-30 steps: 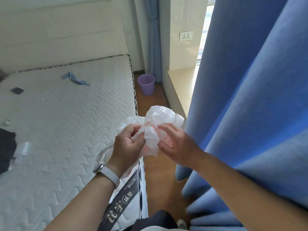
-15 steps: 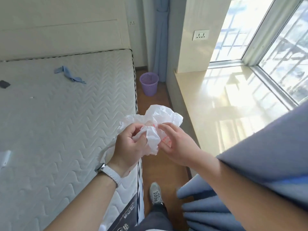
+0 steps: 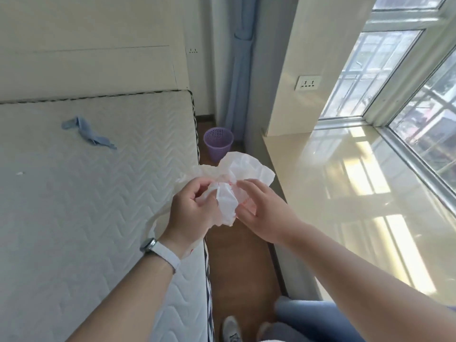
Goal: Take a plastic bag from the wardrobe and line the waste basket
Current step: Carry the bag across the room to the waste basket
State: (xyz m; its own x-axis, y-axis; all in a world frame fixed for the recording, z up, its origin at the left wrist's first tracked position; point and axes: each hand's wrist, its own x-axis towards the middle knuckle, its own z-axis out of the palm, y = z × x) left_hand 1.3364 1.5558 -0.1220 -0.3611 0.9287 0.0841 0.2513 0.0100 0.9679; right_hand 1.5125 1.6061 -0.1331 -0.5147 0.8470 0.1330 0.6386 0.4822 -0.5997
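Note:
A crumpled white plastic bag (image 3: 243, 166) with faint red print is held up in front of me, over the narrow floor strip beside the bed. My left hand (image 3: 192, 209) grips its left part, fingers curled round the plastic. My right hand (image 3: 261, 211) pinches the bag's right side with thumb and fingers. Farther ahead, the purple mesh waste basket (image 3: 218, 141) stands upright on the floor in the corner, its lower part hidden behind the bag. Nothing is visible inside the basket.
A bare white quilted mattress (image 3: 86, 206) fills the left, with a blue cloth (image 3: 88, 130) lying on it. A glossy window ledge (image 3: 357, 193) runs along the right. A blue curtain (image 3: 318, 317) bunches at bottom right. The wooden floor strip (image 3: 237, 262) between them is narrow.
I have walked forward past the blue curtain, which has dropped out of the right side of view. The basket is nearer. Both hands keep hold of the bag.

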